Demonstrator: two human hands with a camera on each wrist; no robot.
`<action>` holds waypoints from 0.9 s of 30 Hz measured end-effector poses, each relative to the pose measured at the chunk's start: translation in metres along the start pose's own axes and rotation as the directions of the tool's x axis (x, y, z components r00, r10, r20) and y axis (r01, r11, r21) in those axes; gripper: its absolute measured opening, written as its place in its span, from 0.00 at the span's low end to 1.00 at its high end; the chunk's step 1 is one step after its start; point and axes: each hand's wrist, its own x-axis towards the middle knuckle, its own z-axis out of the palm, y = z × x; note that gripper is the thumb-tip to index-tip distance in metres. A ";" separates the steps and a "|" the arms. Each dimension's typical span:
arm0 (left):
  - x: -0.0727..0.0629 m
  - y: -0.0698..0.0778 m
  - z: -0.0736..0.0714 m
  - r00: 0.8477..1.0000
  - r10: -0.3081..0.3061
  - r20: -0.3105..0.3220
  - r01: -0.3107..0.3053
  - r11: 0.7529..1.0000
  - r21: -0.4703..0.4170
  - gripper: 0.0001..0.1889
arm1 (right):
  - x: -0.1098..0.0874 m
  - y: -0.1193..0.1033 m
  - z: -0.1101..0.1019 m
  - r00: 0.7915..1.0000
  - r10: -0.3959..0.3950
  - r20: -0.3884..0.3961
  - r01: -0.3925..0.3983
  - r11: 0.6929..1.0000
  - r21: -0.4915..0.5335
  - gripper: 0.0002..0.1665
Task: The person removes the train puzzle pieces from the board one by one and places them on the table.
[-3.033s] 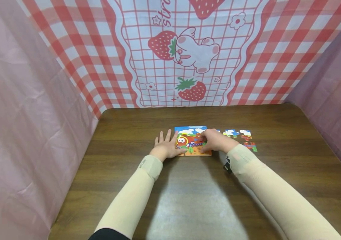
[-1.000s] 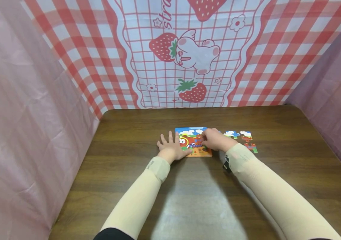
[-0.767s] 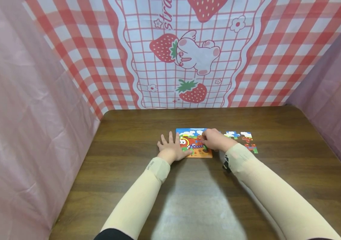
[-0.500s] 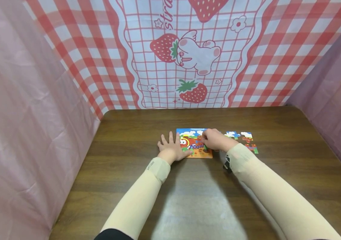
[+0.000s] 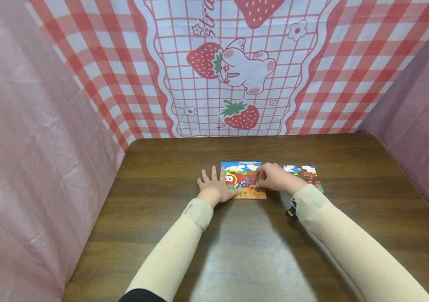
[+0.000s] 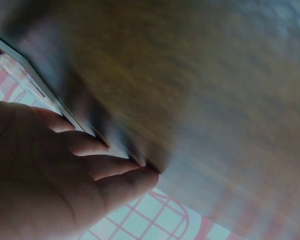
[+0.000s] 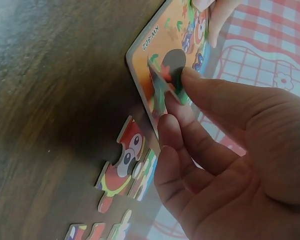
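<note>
A colourful jigsaw puzzle (image 5: 242, 165) with a red cartoon character, blue sky and an orange lower strip lies flat on the table. My left hand (image 5: 214, 188) is spread over its left edge, thumb along the front. At the right side my right hand (image 5: 273, 176) pinches a puzzle piece (image 7: 162, 87) between thumb and fingertips. That piece, green and red on its face, is tilted up over the puzzle's near right corner. A dark patch (image 7: 174, 59) shows in the picture beside it. In the left wrist view, my left fingers (image 6: 125, 185) lie against the tabletop beside the puzzle's edge.
Several loose puzzle pieces (image 5: 309, 170) lie right of the puzzle; one piece with cartoon eyes (image 7: 125, 160) is close under my right hand. The brown wooden table (image 5: 154, 222) meets a red-and-white checked cloth (image 5: 195, 92) behind and pink curtains at both sides.
My left hand has slid slightly right over the puzzle. A dark patch has appeared in its lower right. My right wrist has just shifted a little right and nearer, the piece still pinched.
</note>
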 end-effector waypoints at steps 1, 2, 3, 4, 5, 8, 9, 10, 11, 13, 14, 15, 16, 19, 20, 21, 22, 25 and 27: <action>0.001 0.000 0.001 1.000 -0.001 0.000 0.001 1.000 -0.002 0.59 | -0.001 0.001 0.000 1.000 -0.004 0.000 0.004 1.000 0.001 0.09; 0.003 0.000 0.001 1.000 -0.003 0.007 0.003 1.000 -0.002 0.59 | -0.002 0.002 0.000 1.000 -0.004 0.001 0.004 1.000 0.013 0.10; 0.005 0.000 0.002 1.000 -0.005 0.014 0.005 1.000 -0.002 0.59 | -0.002 0.002 0.000 1.000 -0.006 0.000 0.006 1.000 0.024 0.11; 0.006 -0.001 0.003 1.000 -0.006 0.012 0.006 1.000 -0.003 0.60 | -0.003 0.003 -0.001 1.000 -0.006 -0.002 0.006 0.999 0.033 0.11; 0.007 -0.001 0.004 1.000 -0.008 0.013 0.008 1.000 -0.006 0.60 | -0.004 0.004 -0.001 1.000 -0.009 -0.003 0.009 0.999 0.043 0.12; 0.010 -0.001 0.005 1.000 -0.009 0.015 0.010 1.000 -0.009 0.60 | -0.007 0.006 -0.003 1.000 -0.018 -0.005 0.018 0.996 0.091 0.11; 0.009 -0.001 0.005 1.000 -0.009 0.017 0.010 1.000 -0.009 0.60 | -0.008 0.007 -0.003 1.000 -0.024 -0.005 0.025 0.994 0.111 0.11; 0.008 -0.001 0.005 1.000 -0.007 0.012 0.008 1.000 -0.009 0.60 | -0.010 0.008 -0.004 1.000 -0.027 -0.004 0.027 0.991 0.130 0.10; 0.007 0.000 0.004 1.000 -0.007 0.011 0.007 1.000 -0.009 0.59 | -0.011 0.008 -0.005 0.999 -0.032 -0.004 0.032 0.989 0.147 0.09; 0.002 0.000 0.002 1.000 -0.003 -0.004 0.003 1.000 -0.009 0.59 | -0.014 0.010 -0.007 0.999 -0.036 -0.005 0.037 0.983 0.179 0.06; -0.001 0.000 0.001 1.000 0.000 -0.010 0.000 1.000 -0.009 0.58 | -0.016 0.011 -0.008 0.999 -0.035 -0.007 0.036 0.981 0.190 0.05; -0.004 0.000 0.000 1.000 0.003 -0.021 -0.003 1.000 -0.010 0.58 | -0.017 0.012 -0.009 0.999 -0.036 -0.012 0.038 0.980 0.194 0.04; -0.007 0.001 -0.001 1.000 0.006 -0.030 -0.007 1.000 -0.011 0.58 | -0.018 0.014 -0.009 0.999 -0.034 -0.015 0.036 0.980 0.195 0.03; -0.015 0.001 -0.005 0.999 0.015 -0.047 -0.015 1.000 -0.012 0.57 | -0.023 0.021 -0.012 0.999 -0.034 -0.021 0.037 0.977 0.208 0.05; -0.015 0.001 -0.005 0.999 0.018 -0.046 -0.019 1.000 -0.010 0.56 | -0.025 0.023 -0.014 0.999 -0.033 -0.027 0.038 0.977 0.210 0.05; -0.016 0.001 -0.006 0.999 0.020 -0.045 -0.021 1.000 -0.012 0.56 | -0.027 0.025 -0.015 0.999 -0.033 -0.034 0.039 0.977 0.211 0.06; -0.017 0.001 -0.007 0.999 0.021 -0.045 -0.022 1.000 -0.011 0.56 | -0.029 0.027 -0.016 0.999 -0.035 -0.040 0.043 0.977 0.211 0.06; -0.017 0.001 -0.007 0.999 0.025 -0.046 -0.026 1.000 -0.013 0.56 | -0.035 0.032 -0.021 0.998 -0.041 -0.052 0.052 0.972 0.228 0.07; -0.018 0.001 -0.007 0.998 0.028 -0.050 -0.028 0.999 -0.017 0.56 | -0.040 0.034 -0.024 0.998 -0.032 -0.052 0.043 0.968 0.248 0.08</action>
